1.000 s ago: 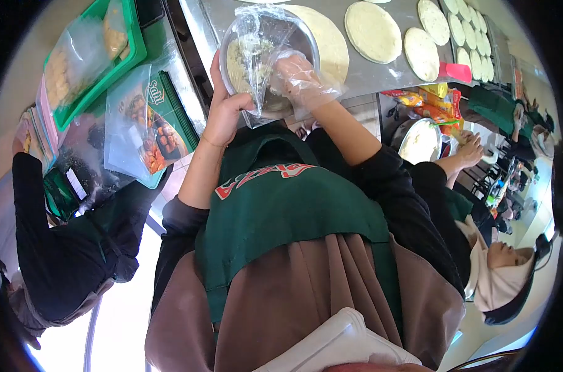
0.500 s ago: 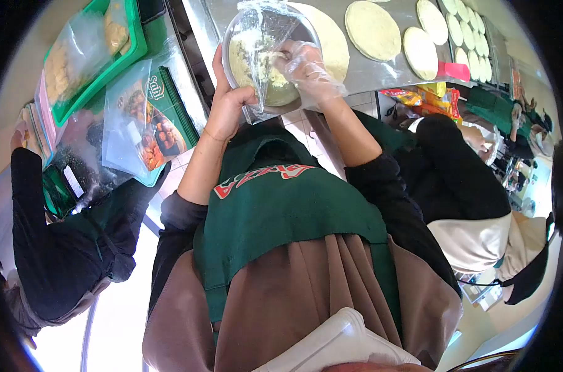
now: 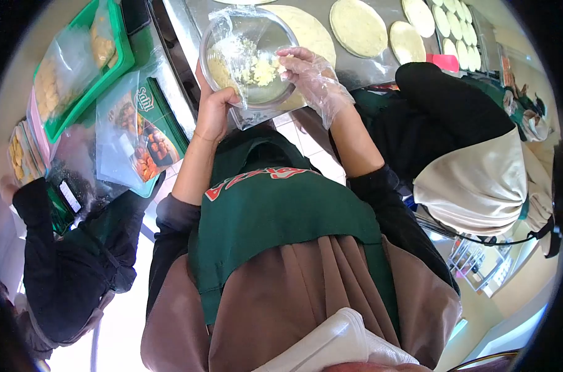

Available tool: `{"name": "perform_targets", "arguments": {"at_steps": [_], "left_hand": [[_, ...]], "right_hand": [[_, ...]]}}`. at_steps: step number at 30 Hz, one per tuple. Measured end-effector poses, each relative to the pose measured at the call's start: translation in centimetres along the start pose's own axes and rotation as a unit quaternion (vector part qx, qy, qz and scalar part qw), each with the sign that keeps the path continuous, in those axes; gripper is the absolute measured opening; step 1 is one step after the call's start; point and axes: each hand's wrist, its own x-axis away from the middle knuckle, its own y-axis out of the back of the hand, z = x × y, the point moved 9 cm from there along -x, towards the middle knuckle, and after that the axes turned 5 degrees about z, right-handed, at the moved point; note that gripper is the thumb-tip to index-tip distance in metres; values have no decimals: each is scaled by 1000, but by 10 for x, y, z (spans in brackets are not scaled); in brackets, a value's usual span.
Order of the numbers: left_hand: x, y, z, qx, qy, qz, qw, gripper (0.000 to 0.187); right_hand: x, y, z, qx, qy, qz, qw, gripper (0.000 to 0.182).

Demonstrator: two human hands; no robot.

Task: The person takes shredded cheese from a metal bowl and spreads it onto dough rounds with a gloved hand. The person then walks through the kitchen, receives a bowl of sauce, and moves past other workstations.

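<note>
A metal bowl [image 3: 281, 32] partly lined with clear plastic film [image 3: 227, 38] holds pale, crumbly filling [image 3: 261, 70]. My bare left hand [image 3: 216, 106] grips its left side, thumb over the near rim and the other fingers largely hidden behind. In a clear plastic glove, my right hand [image 3: 319, 79] is at the bowl's right rim, fingers pinched together on a bit of the crumbly filling. Partly behind the bowl, a large flat dough round [image 3: 315, 38] lies on the metal table.
More dough rounds [image 3: 358, 28] lie to the right, with rows of small ones [image 3: 456, 32] beyond a pink scraper [image 3: 443, 62]. At left are a green tray [image 3: 125, 61] of bagged food and printed packages [image 3: 144, 133]. One co-worker [image 3: 464, 115] bends close on my right; another [image 3: 77, 254] stands left.
My right hand has risen out of the bowl to its right rim with some filling. The bowl has shifted slightly left. The co-worker on the right has leaned in toward the table.
</note>
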Motion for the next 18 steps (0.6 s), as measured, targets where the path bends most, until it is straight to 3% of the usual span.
{"name": "perform_targets", "arguments": {"at_steps": [6, 8, 14, 16, 18], "left_hand": [[-7, 16, -3, 5, -10, -26, 1000, 78], [-7, 28, -4, 21, -10, -36, 999, 74], [13, 60, -33, 43, -57, -116, 991, 60], [18, 84, -33, 73, -56, -126, 988, 56], [23, 102, -28, 95, -55, -128, 986, 53]], "right_hand": [[-7, 16, 26, -197, 47, -21, 979, 22], [-27, 32, 33, -144, 99, 34, 984, 24], [-71, 84, 52, -80, 121, -32, 989, 24], [-89, 108, 52, 75, 117, -77, 987, 24], [-112, 128, 48, 97, 129, -29, 986, 24]]}}
